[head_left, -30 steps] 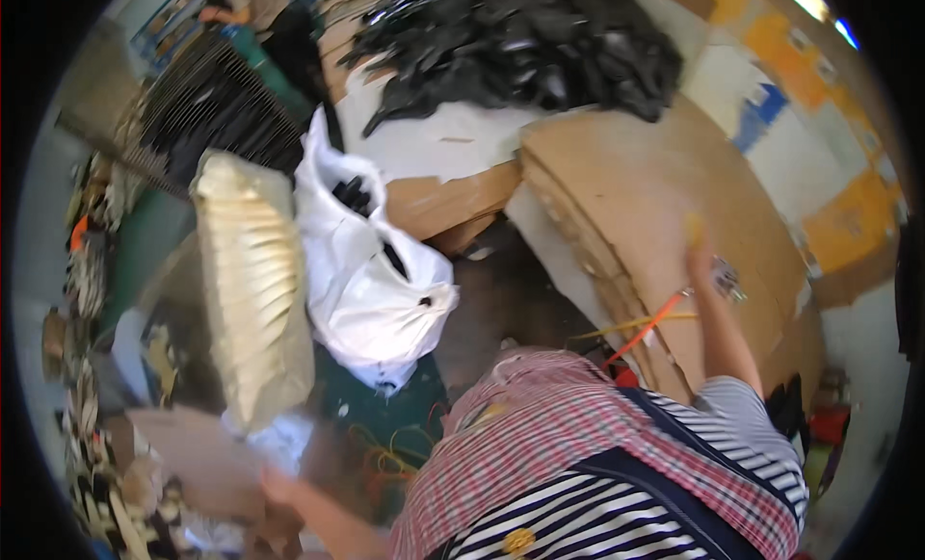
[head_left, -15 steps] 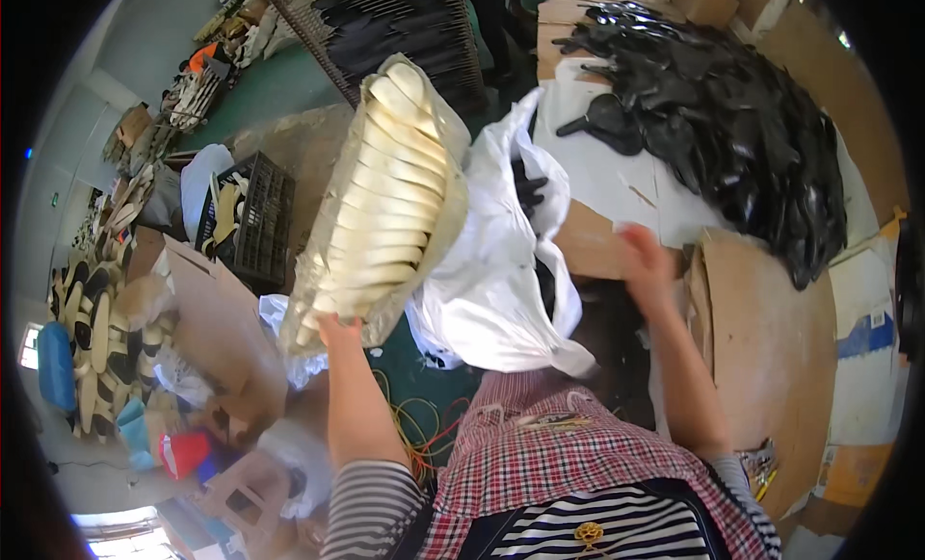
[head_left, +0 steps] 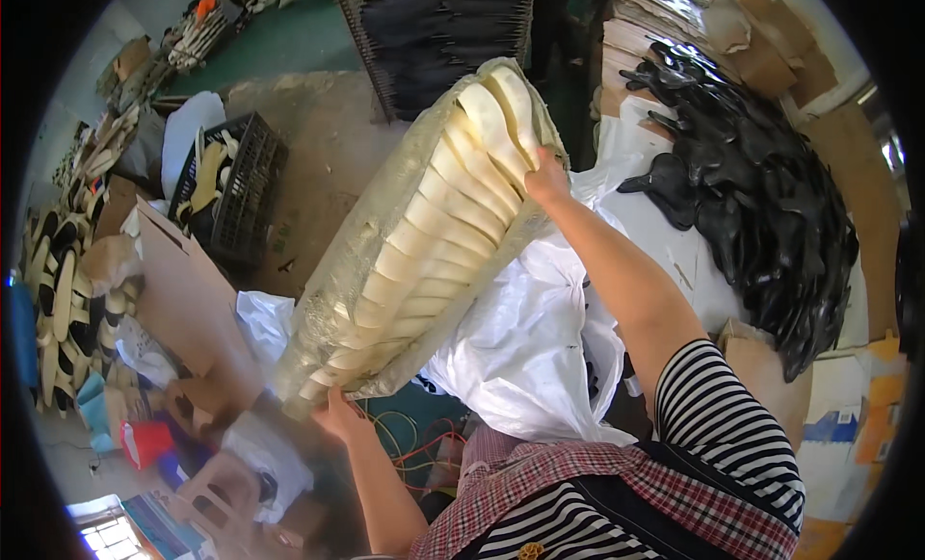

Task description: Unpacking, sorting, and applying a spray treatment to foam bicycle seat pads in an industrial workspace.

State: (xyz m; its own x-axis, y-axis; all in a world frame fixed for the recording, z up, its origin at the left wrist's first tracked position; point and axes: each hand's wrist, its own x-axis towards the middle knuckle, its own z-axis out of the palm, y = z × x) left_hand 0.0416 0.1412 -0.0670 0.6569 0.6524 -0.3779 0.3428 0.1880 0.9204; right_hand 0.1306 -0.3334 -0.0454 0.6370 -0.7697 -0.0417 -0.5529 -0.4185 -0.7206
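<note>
A long clear plastic bag [head_left: 337, 261] packed with overlapping cream, insole-like pieces [head_left: 424, 233] slants across the middle. My left hand [head_left: 345, 417] is closed on its lower near end. At the upper far end my right hand [head_left: 547, 179] grips the bag's right edge, thumb over the pieces. Beneath and to the right of it is a white woven sack [head_left: 515, 353], its mouth partly open with dark things inside. The bag hides the sack's left part.
Glossy black glove-like pieces [head_left: 761, 194] lie heaped on the right over a white sheet. A black crate [head_left: 246, 189] with cream pieces stands at left, near a cardboard box [head_left: 183, 290]. Behind is a rack [head_left: 434, 50] of dark pieces. Coloured cords [head_left: 409, 444] trail on the green floor.
My right hand, empty before, has come across leftward and taken hold of the bag's far end. The bag has tilted farther right, and my left hand is lower.
</note>
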